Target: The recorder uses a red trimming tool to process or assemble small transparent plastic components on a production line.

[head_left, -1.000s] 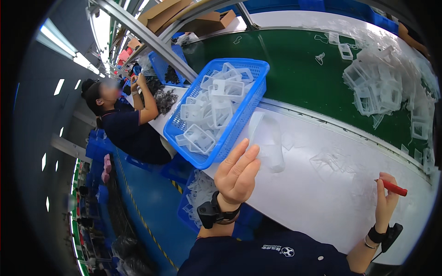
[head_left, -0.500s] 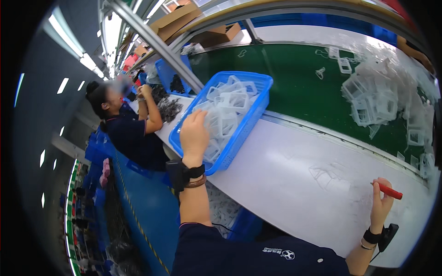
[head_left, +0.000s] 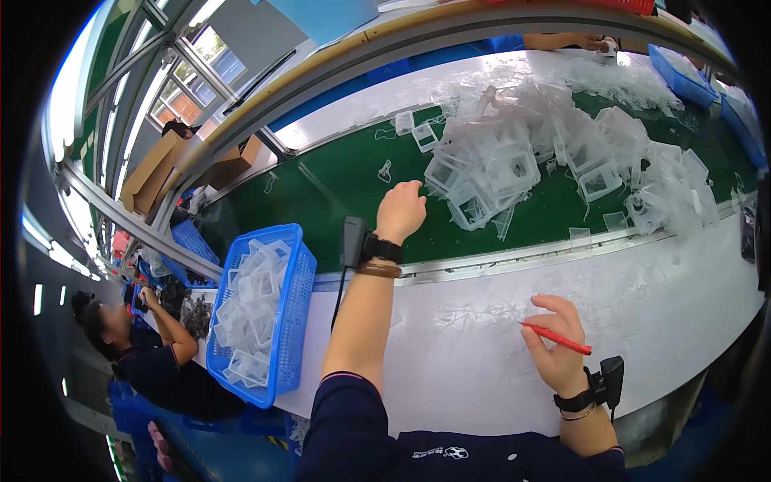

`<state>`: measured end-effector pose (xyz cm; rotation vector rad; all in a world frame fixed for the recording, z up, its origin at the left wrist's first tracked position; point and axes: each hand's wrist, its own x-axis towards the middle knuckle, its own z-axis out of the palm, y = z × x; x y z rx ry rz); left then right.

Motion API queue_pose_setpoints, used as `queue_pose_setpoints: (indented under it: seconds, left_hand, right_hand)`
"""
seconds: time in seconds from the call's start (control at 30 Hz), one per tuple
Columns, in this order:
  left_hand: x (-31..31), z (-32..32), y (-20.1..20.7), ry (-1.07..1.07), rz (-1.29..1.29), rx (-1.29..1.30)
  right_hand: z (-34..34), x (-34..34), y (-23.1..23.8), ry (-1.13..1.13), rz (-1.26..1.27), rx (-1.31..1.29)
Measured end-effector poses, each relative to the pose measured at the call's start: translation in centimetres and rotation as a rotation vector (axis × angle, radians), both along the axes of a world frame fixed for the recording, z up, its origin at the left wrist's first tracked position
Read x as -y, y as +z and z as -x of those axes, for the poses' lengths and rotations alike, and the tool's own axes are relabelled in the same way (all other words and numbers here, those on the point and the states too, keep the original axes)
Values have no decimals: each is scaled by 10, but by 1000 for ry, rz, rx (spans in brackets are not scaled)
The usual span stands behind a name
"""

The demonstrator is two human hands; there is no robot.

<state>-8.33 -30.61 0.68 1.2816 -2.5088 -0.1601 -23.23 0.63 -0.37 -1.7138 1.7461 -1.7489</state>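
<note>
Head view: my left hand [head_left: 399, 210] is stretched out over the green belt [head_left: 321, 193], fingers curled loosely downward and holding nothing, just short of the heap of clear plastic frames [head_left: 514, 161] — the nearest frame lies just beside my fingertips. I cannot tell whether they touch it. My right hand [head_left: 554, 345] rests on the white tabletop [head_left: 450, 361] close to me, its fingers pinching a red pen [head_left: 556, 341] that lies across them, tip pointing left. A dark band with a small black box sits on each wrist. At my left, a blue basket [head_left: 293, 305] stands on the tabletop edge, well filled with more clear frames. Beyond it a seated person [head_left: 152, 361] in dark clothes works at their own place — hands up near a dark bundle.
</note>
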Motion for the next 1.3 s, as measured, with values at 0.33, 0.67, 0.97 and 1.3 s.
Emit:
queue_pose_setpoints:
  seconds: [0.33,0.67,0.97,1.3]
  left_hand:
    - [149,65,-82,344,-55,-156]
    - [167,52,-83,264,171,-488]
    - [-115,-11,14,-316,-28,-800]
    - [-259,-37,-18,-420,-579,-792]
  right_hand:
    - [4,6,8,15,-84,59]
    - [6,14,-9,20,-240,239]
    - [10,1,-11,362,-158,1067]
    - [-7,-3,-22,546,-175,1314]
